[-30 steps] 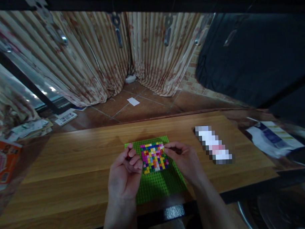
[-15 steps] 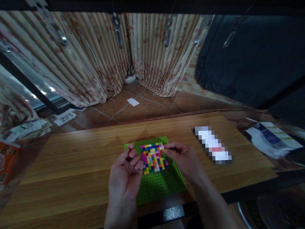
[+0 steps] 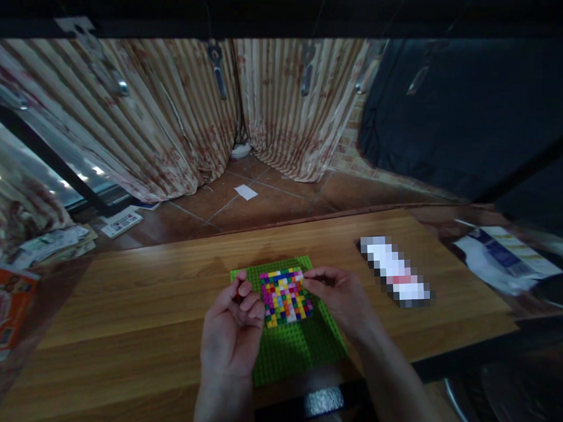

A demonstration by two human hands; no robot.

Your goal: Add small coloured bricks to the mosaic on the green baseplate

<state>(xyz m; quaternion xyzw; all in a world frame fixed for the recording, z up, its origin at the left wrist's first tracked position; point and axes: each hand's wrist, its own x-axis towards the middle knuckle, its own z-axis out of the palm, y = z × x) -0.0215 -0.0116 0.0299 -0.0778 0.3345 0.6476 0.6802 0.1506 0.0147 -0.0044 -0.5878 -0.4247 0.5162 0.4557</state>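
Note:
A green studded baseplate lies on the wooden table, carrying a square patch of small multicoloured toy bricks. My left hand is palm up beside the patch's left edge, its fingers curled. A bit of red shows between thumb and fingers; the rest of what it holds is hidden. At the patch's upper right corner, my right hand has thumb and forefinger pinched on a small light-coloured toy brick. Whether that brick is loose or attached cannot be told.
A blurred-out long object lies on the table to the right. Beyond the far edge are a tiled floor with a white paper and striped curtains. An orange package is at far left, a plastic packet at far right.
The view has tilted slightly, so the scene sits a little lower. Both hands keep nearly the same pose and place over the baseplate.

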